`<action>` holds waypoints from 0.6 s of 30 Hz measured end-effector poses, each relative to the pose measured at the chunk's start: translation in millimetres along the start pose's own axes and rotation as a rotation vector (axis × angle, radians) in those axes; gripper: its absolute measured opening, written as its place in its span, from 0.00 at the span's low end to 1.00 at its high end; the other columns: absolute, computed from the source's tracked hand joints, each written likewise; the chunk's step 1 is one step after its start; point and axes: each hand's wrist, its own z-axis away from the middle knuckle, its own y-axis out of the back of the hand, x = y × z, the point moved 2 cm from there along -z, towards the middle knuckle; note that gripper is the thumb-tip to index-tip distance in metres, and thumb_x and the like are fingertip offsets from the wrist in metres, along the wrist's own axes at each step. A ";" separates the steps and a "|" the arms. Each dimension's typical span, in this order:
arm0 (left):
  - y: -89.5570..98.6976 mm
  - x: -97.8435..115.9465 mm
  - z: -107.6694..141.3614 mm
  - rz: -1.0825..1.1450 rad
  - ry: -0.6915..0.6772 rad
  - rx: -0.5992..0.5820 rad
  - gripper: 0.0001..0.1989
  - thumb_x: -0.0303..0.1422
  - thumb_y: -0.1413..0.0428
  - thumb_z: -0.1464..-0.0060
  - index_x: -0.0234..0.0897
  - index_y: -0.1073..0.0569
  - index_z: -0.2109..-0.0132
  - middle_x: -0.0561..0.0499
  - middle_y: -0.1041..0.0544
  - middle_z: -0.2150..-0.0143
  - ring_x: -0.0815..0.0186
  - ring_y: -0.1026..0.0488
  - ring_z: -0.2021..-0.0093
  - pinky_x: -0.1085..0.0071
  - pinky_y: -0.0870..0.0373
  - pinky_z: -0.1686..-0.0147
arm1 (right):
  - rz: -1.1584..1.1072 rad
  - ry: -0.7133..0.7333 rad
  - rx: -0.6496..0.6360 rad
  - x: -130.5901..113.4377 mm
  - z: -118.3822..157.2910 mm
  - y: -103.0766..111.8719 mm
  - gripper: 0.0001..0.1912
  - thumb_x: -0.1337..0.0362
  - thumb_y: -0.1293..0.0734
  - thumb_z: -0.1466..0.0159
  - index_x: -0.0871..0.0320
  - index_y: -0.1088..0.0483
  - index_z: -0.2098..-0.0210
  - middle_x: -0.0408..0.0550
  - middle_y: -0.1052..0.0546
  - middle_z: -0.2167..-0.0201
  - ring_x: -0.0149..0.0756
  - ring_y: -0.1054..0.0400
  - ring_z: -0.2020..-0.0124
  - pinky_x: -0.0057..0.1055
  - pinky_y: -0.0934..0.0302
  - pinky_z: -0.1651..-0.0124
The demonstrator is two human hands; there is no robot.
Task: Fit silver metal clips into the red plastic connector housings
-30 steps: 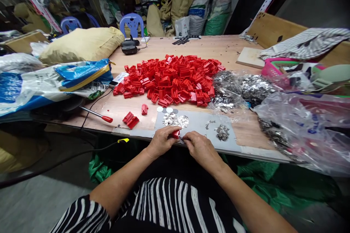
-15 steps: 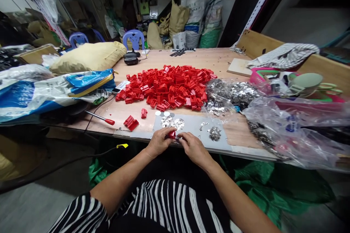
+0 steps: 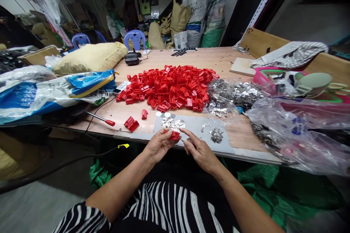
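My left hand (image 3: 157, 148) is closed round a small red plastic part (image 3: 174, 135), held just above the front edge of the table. Close to its right end is my right hand (image 3: 199, 153), index finger stretched toward the part and thumb curled against the other fingers. Something small and dark shows at those fingertips, too small to name. Behind the hands, a pile of flat shiny metal pieces (image 3: 179, 123) lies on a grey mat (image 3: 195, 125). A smaller heap of metal pieces (image 3: 217, 135) sits to the right. Farther back is a big pile of similar red plastic parts (image 3: 169, 87).
Loose red parts (image 3: 131, 124) and a red-handled tool (image 3: 109, 122) lie left on the table (image 3: 153, 58). Bags of metal pieces (image 3: 246, 93), a clear plastic bag (image 3: 298, 127) and a pink basket (image 3: 264, 80) crowd the right. A blue-white sack (image 3: 51, 93) covers the left.
The red part has turned and shows more of its side. My right hand has drawn slightly away to the right, its index finger now extended.
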 end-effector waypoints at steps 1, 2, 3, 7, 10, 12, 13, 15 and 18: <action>-0.1 -2.5 1.1 0.051 0.039 -0.004 0.09 0.32 0.38 0.51 0.34 0.30 0.64 0.50 0.22 0.66 0.66 0.22 0.62 0.63 0.32 0.47 | 0.004 0.003 -0.009 -1.3 -0.1 -0.6 0.23 0.59 0.46 0.30 0.55 0.44 0.37 0.37 0.33 0.79 0.30 0.37 0.75 0.27 0.41 0.65; -0.1 -5.1 2.1 0.095 0.072 -0.005 0.08 0.31 0.39 0.49 0.34 0.29 0.64 0.50 0.22 0.66 0.66 0.22 0.62 0.63 0.33 0.46 | 0.013 0.006 -0.014 -2.0 -0.2 -1.2 0.23 0.59 0.46 0.30 0.55 0.43 0.37 0.37 0.33 0.79 0.30 0.37 0.75 0.27 0.41 0.66; -0.3 -7.4 3.1 0.135 0.099 -0.002 0.06 0.30 0.40 0.48 0.33 0.28 0.63 0.50 0.21 0.65 0.67 0.22 0.62 0.64 0.33 0.46 | 0.024 0.009 -0.016 -2.4 -0.3 -1.4 0.23 0.58 0.46 0.30 0.55 0.41 0.38 0.38 0.33 0.79 0.30 0.36 0.75 0.27 0.41 0.66; -3.7 -11.8 7.1 0.255 0.173 0.026 0.05 0.29 0.45 0.43 0.32 0.26 0.60 0.48 0.21 0.64 0.66 0.22 0.62 0.62 0.33 0.44 | 0.080 0.013 -0.012 -3.6 -0.7 -0.6 0.22 0.57 0.46 0.30 0.54 0.39 0.39 0.40 0.28 0.78 0.32 0.32 0.75 0.28 0.39 0.66; -6.8 -10.8 9.4 0.299 0.186 0.037 0.07 0.30 0.47 0.40 0.30 0.26 0.61 0.47 0.20 0.65 0.65 0.21 0.63 0.60 0.33 0.43 | 0.108 0.040 -0.002 -5.1 -1.6 -0.4 0.21 0.57 0.44 0.31 0.52 0.37 0.40 0.46 0.21 0.64 0.37 0.26 0.62 0.31 0.35 0.57; -7.4 -10.5 9.9 0.320 0.183 0.045 0.07 0.29 0.47 0.40 0.30 0.26 0.61 0.47 0.20 0.65 0.65 0.21 0.63 0.60 0.32 0.43 | 0.124 0.066 0.027 -4.8 -2.7 -1.5 0.20 0.58 0.44 0.31 0.51 0.35 0.42 0.49 0.22 0.52 0.39 0.28 0.51 0.34 0.37 0.49; -7.2 -11.0 9.9 0.328 0.182 0.050 0.07 0.29 0.47 0.40 0.29 0.26 0.61 0.47 0.20 0.65 0.65 0.21 0.63 0.60 0.32 0.43 | 0.133 0.072 0.045 -4.0 -3.4 -2.3 0.20 0.59 0.43 0.31 0.51 0.34 0.42 0.49 0.24 0.49 0.40 0.30 0.47 0.35 0.38 0.46; -6.3 -12.9 9.6 0.340 0.176 0.062 0.07 0.29 0.46 0.41 0.30 0.25 0.61 0.47 0.20 0.65 0.65 0.21 0.63 0.61 0.33 0.43 | 0.148 0.068 0.077 -1.6 -4.9 -4.4 0.19 0.59 0.43 0.31 0.51 0.33 0.43 0.49 0.26 0.46 0.41 0.32 0.45 0.38 0.39 0.44; -4.3 -16.5 9.7 0.322 0.166 0.057 0.05 0.29 0.42 0.45 0.31 0.26 0.62 0.47 0.20 0.64 0.65 0.21 0.62 0.61 0.34 0.43 | 0.111 0.052 0.103 1.7 -7.6 -7.3 0.18 0.59 0.44 0.31 0.52 0.30 0.46 0.50 0.23 0.49 0.42 0.29 0.48 0.37 0.37 0.46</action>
